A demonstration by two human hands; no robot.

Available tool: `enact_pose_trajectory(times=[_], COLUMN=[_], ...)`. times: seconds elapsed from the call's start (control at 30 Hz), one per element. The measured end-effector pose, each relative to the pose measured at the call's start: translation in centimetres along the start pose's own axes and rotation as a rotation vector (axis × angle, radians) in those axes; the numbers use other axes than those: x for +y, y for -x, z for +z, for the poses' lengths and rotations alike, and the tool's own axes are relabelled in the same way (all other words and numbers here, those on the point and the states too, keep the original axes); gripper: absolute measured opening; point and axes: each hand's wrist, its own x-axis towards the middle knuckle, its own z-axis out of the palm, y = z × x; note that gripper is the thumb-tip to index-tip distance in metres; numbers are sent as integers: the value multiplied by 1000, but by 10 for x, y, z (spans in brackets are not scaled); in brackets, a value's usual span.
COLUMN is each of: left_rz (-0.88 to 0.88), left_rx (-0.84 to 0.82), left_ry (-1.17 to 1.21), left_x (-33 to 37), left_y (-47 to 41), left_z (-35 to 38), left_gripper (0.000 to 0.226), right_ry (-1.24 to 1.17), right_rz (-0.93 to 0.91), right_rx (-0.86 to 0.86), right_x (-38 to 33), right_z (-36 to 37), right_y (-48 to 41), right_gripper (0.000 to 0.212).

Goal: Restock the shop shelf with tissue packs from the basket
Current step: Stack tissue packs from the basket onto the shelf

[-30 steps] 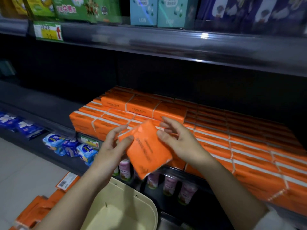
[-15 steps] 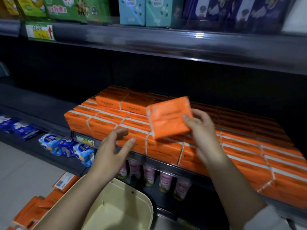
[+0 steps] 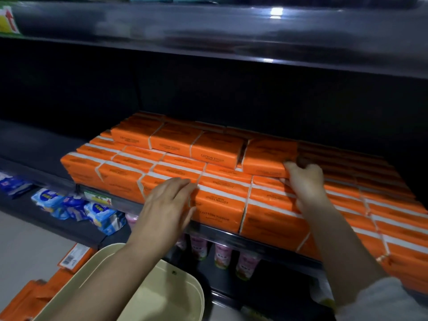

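Orange tissue packs (image 3: 222, 202) are stacked in rows on the dark shop shelf (image 3: 254, 242). A short upper row (image 3: 176, 141) lies on top of them. At the right end of that row sits one orange pack (image 3: 268, 156), and my right hand (image 3: 305, 184) holds its front right corner with curled fingers. My left hand (image 3: 169, 205) rests flat, fingers straight, on the front packs of the lower layer. The cream basket (image 3: 162, 295) hangs under my left forearm; its visible inside shows no packs.
A shelf board (image 3: 231, 31) juts out overhead. Below the stocked shelf stand pink bottles (image 3: 222, 253) and blue-and-white packets (image 3: 99, 214). More orange packs (image 3: 34, 295) lie on the floor at lower left. The left part of the shelf (image 3: 34, 140) is dark and bare.
My right hand carried the orange pack from mid-air down onto the upper row's right end. My left hand let go of it and moved forward onto the front packs. The camera came closer.
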Motion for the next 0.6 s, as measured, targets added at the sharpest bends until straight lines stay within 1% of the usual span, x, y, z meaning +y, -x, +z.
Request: enact_pose_trajectory(times=[0.07, 0.17, 0.2, 0.27, 0.33, 0.43, 0.53, 0.6], left_rz=[23, 26, 19, 10, 1, -8, -11, -19], left_rx=[-3, -12, -8, 4, 10, 6, 6, -1], left_ry=[-17, -10, -8, -6, 9, 30, 46, 48], left_x=[-1, -1, 0, 0, 0, 0, 0, -1], left_y=[-4, -7, -8, -8, -9, -9, -9, -8], left_z=[7, 15, 17, 19, 19, 19, 19, 19], left_gripper=[51, 46, 44, 38, 38, 42, 44, 45], right_ry=[62, 159, 191, 257, 334, 442, 483, 484], right_rz=[-43, -109, -134, -163, -179, -206, -209, -205], right_rx=[-7, -12, -31, -73, -87, -49, -21, -22], right_x=[1, 0, 0, -3, -3, -3, -2, -2], right_z=[0, 0, 1, 2, 3, 6, 8, 9], right_y=[-2, 0, 0, 3, 3, 4, 5, 5], right_gripper=[36, 51, 49, 35, 34, 32, 35, 33])
